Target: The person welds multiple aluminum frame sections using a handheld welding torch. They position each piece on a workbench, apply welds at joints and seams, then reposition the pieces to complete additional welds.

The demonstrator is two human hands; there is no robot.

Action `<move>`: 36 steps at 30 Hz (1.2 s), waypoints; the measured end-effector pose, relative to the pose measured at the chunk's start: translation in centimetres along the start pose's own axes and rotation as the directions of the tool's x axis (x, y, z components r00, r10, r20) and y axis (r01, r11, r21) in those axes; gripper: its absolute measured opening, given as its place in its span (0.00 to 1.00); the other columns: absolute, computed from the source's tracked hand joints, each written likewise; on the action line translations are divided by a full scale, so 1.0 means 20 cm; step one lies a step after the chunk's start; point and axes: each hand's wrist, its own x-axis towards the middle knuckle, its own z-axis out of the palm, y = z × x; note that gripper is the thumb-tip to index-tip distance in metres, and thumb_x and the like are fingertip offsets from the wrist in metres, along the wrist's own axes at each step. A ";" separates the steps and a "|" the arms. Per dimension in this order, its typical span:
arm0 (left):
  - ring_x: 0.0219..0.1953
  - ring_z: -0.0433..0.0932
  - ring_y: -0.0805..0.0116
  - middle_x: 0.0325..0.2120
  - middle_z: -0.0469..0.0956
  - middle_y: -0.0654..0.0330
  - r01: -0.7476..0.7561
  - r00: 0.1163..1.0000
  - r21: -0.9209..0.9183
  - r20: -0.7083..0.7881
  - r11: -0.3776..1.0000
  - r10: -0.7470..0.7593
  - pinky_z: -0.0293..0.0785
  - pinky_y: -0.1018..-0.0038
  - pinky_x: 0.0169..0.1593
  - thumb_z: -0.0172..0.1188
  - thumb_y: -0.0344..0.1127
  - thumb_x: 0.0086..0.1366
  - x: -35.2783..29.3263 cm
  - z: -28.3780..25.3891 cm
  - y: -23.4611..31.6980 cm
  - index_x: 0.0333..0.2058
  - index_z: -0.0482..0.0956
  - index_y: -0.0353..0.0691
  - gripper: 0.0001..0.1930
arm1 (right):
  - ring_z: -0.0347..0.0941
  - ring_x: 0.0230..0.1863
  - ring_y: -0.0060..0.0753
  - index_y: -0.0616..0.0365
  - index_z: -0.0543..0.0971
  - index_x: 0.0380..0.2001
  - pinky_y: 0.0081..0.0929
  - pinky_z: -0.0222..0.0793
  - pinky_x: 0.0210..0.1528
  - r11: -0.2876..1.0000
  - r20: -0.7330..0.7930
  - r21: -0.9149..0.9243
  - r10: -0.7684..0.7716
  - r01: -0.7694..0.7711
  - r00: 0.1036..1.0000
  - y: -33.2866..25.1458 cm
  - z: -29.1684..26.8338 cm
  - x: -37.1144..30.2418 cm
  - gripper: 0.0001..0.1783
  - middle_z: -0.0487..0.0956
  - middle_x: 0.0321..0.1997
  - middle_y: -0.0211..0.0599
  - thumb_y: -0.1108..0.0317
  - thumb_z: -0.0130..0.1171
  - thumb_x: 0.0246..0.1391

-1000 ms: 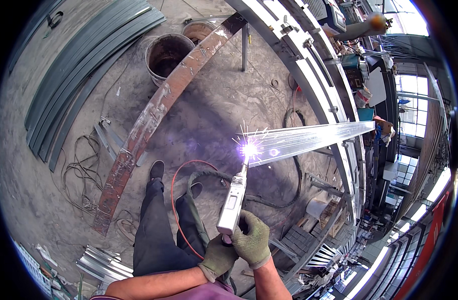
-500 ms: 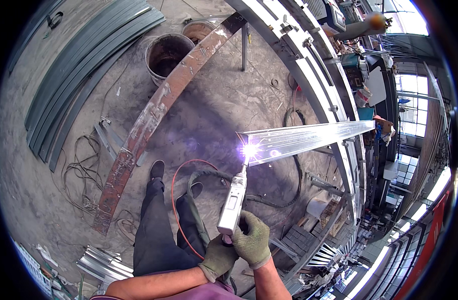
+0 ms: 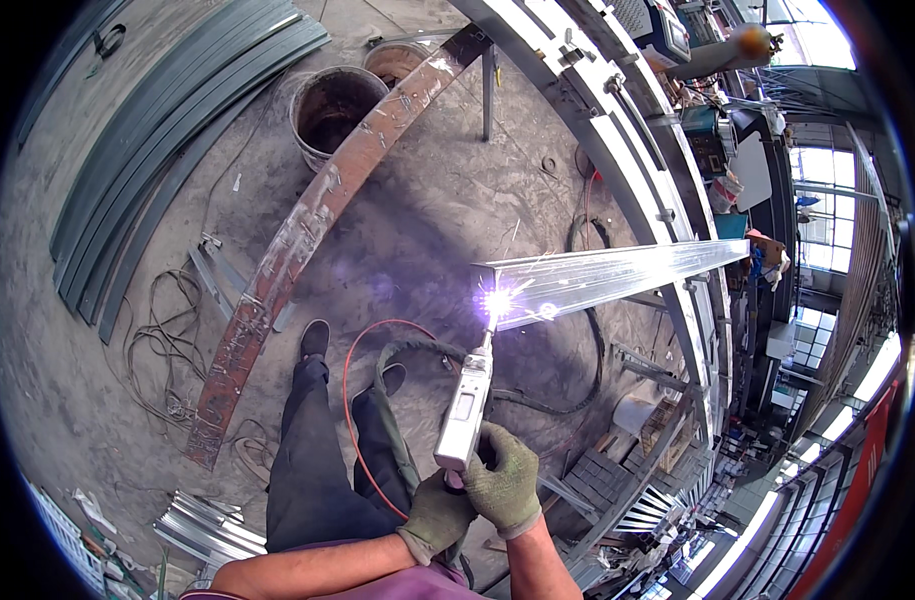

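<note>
I hold a welding gun (image 3: 464, 412) with a pale boxy body and a thin nozzle pointing away from me. My left hand (image 3: 437, 517), in a green work glove, is closed round its handle. Just above and to the right, my right hand (image 3: 505, 482), gloved alike, is closed against the lower end of the gun. At the nozzle's tip a violet-white glare with sparks (image 3: 496, 302) burns on the near-left end of a shiny rectangular metal tube (image 3: 617, 280). The glare hides the exact contact spot. A dark hose and a red hose run from the gun's lower end.
The tube's far part rests over a long metal frame (image 3: 642, 170) on the right. A rusty beam (image 3: 307, 232) crosses the left, beside a bucket (image 3: 329, 118). Grey metal lengths (image 3: 167, 140) lie at far left. Loose cables (image 3: 167, 345) lie on the floor near my feet.
The sparks have changed shape, and the glare at the nozzle has shifted very slightly left along the tube's end. Both hands keep their hold on the welding gun.
</note>
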 end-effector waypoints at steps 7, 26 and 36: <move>0.40 0.90 0.64 0.35 0.90 0.55 0.022 1.000 -0.048 -0.006 0.999 -0.022 0.84 0.67 0.44 0.72 0.33 0.65 -0.01 0.00 0.02 0.45 0.84 0.33 0.13 | 0.87 0.33 0.37 0.66 0.87 0.48 0.33 0.82 0.39 1.000 0.007 0.014 0.009 -0.009 1.000 0.02 0.00 -0.01 0.22 0.88 0.34 0.45 0.63 0.76 0.53; 0.39 0.90 0.63 0.33 0.89 0.54 0.010 1.000 -0.024 -0.003 1.000 -0.010 0.84 0.66 0.44 0.70 0.35 0.66 -0.02 0.00 0.00 0.46 0.84 0.33 0.14 | 0.88 0.34 0.38 0.65 0.87 0.48 0.34 0.82 0.40 1.000 -0.006 0.000 -0.012 0.012 1.000 0.04 0.01 -0.03 0.22 0.88 0.34 0.46 0.63 0.76 0.53; 0.39 0.90 0.63 0.33 0.90 0.54 0.015 1.000 0.015 0.002 1.000 -0.015 0.84 0.66 0.43 0.70 0.35 0.66 -0.03 0.00 -0.01 0.45 0.84 0.33 0.13 | 0.87 0.33 0.38 0.65 0.87 0.47 0.34 0.82 0.39 1.000 -0.006 0.012 -0.011 0.011 1.000 0.06 0.02 -0.05 0.21 0.88 0.34 0.46 0.65 0.75 0.53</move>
